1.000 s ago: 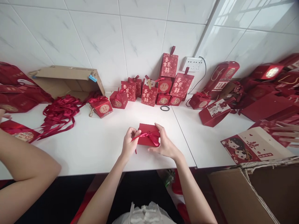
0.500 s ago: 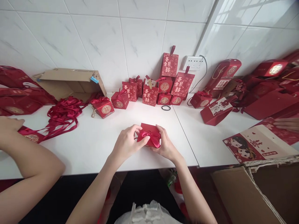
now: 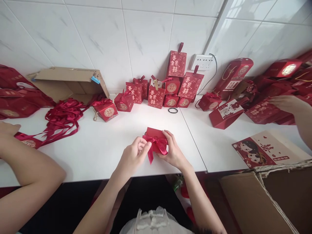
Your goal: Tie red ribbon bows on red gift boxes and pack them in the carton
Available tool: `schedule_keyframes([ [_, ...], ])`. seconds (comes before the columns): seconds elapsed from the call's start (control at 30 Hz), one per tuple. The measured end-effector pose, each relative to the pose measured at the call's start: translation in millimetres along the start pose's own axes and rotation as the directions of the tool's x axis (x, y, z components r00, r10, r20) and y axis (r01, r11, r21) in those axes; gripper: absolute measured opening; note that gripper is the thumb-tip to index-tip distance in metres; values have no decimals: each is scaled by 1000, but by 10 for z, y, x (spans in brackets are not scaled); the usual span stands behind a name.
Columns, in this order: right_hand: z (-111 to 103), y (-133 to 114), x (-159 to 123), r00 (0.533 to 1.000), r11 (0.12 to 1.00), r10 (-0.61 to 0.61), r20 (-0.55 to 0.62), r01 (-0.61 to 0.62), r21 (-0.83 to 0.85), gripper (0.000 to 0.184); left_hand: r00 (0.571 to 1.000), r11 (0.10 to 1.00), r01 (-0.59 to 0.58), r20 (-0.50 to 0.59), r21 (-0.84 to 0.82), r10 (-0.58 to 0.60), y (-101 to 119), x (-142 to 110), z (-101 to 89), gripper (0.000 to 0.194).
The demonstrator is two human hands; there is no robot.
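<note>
One red box (image 3: pixel 154 132) is in hand near the table's (image 3: pixel 102 152) front edge.
My right hand (image 3: pixel 174 153) grips it; I cannot tell whether my left hand (image 3: pixel 133 152) pinches ribbon (image 3: pixel 159 144). Tabletop stretches to boxes (image 3: pixel 156 97) lettered "吾家有囍."

a small, glossy red card box (image 3: pixel 154 132) with a shiny crimson satin ribbon (image 3: pixel 159 142) tied in a bow
the box has a boxy form with straight edges, and its far part shows as a plain, smooth red panel; the ribbon crosses its middle, knotted near the centre, with satin spreading toward the right side and one flat tail dangling past the near edge at the left. the box sits slightly askew over the near half of the white table (image 3: pixel 97 156), left of the seam; whether its underside touches the tabletop is hidden.
</note>
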State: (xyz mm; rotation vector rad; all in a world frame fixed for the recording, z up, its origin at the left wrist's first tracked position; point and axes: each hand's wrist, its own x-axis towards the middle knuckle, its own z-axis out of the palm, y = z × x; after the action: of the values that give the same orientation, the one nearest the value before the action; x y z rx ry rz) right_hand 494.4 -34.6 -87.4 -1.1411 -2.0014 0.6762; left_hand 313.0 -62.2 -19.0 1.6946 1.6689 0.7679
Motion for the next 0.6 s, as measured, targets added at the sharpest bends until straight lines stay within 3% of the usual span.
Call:
schedule_keyframes([
  [0.1,-4,-22,-11,1000,1000,3,-6,-3,-13,81,1000,992,-6,-15,127,8,63,49,32,30],
  [0.23,-8,-38,-37,1000,1000,11,4,-11,-18,80,993,967,-1,113,255,-29,96,90,51,26],
  [0.47,-15,-49,-81,1000,1000,17,25,-17,-18,80,938,992,126,324,2,-120,2,4,-30,22],
  [0.6,-25,-32,-103,999,1000,30,30,-30,-3,82,896,978,208,407,-30,-178,-139,-18,-77,21],
])
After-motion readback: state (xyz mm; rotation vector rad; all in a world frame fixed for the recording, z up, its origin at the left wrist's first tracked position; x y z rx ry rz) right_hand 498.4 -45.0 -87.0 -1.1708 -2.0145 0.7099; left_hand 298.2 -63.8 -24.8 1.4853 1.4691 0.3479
